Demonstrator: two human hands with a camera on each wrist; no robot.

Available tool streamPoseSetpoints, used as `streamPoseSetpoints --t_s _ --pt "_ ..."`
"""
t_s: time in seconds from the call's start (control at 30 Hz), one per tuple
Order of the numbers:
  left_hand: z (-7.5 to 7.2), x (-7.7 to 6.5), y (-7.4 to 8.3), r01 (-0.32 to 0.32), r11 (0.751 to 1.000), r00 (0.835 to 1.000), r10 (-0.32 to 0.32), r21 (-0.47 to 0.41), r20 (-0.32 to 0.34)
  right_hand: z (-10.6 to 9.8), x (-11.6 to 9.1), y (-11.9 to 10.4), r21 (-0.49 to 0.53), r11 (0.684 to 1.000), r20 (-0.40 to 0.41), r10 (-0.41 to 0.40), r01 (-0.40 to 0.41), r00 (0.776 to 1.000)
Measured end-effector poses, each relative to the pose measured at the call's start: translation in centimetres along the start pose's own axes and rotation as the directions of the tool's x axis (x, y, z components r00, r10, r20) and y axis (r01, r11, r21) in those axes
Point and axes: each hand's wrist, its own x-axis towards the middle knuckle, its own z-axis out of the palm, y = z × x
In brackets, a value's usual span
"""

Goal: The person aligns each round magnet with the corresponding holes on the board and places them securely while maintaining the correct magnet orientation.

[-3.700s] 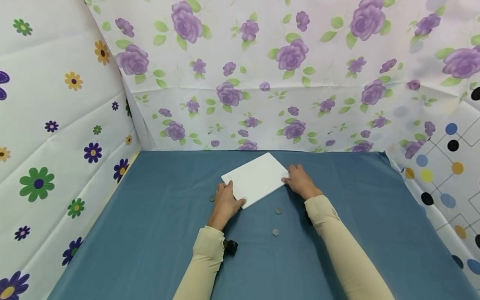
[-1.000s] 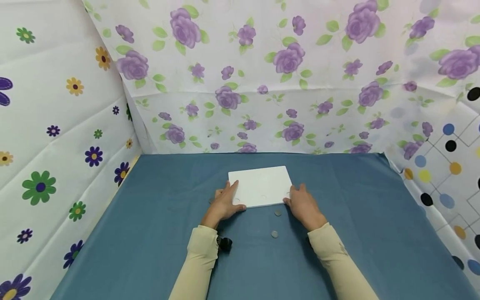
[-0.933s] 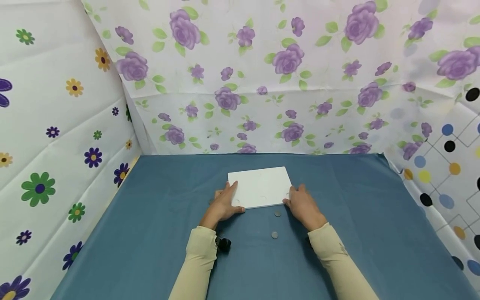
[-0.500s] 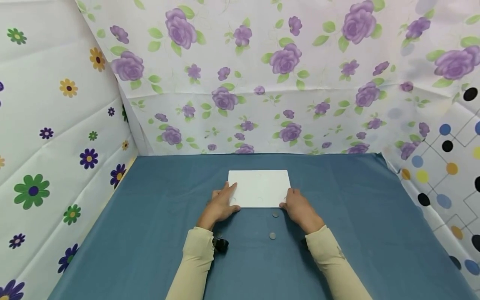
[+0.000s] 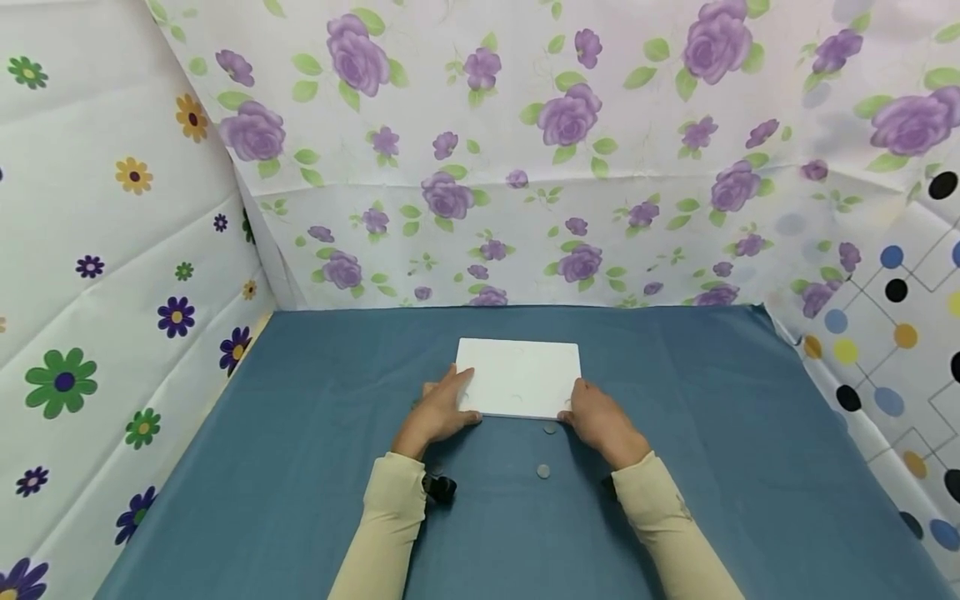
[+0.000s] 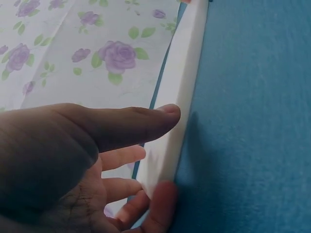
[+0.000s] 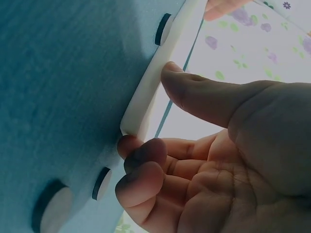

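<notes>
A flat white rectangular board (image 5: 519,375) lies level or nearly so, close over the blue cloth, its long sides running left to right. Faint round marks show on its top face. My left hand (image 5: 438,412) grips the board's left end, thumb at the near edge; in the left wrist view the thumb (image 6: 146,124) lies across the top and fingers curl at the corner. At the right end my right hand (image 5: 603,421) pinches the near corner. The right wrist view shows its thumb (image 7: 194,92) on top and curled fingertips (image 7: 146,182) at the corner.
Small flat grey discs lie on the cloth: one disc (image 5: 550,428) just off the board's near edge, another disc (image 5: 543,472) nearer the body. In the right wrist view a disc (image 7: 164,29) sits by the board's edge. A floral sheet (image 5: 525,183) hangs behind the blue cloth (image 5: 300,417).
The board has turned clockwise from a slant to almost square with the far edge and come slightly nearer. Both hands have kept hold of its ends; the loose discs have stayed put.
</notes>
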Motion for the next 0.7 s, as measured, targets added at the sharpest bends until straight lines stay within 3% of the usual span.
streamPoseSetpoints --t_s 0.43,0.7 --pt "-1.0 -1.0 0.7 -0.007 1.000 1.000 0.007 -0.006 0.006 0.0 -0.4 0.4 -0.017 0.999 0.018 -0.039 0.040 0.999" --pt "-1.3 -0.9 1.0 0.010 0.999 1.000 -0.011 -0.039 -0.022 -0.5 -0.3 1.3 0.059 0.995 0.073 -0.082 0.078 0.994"
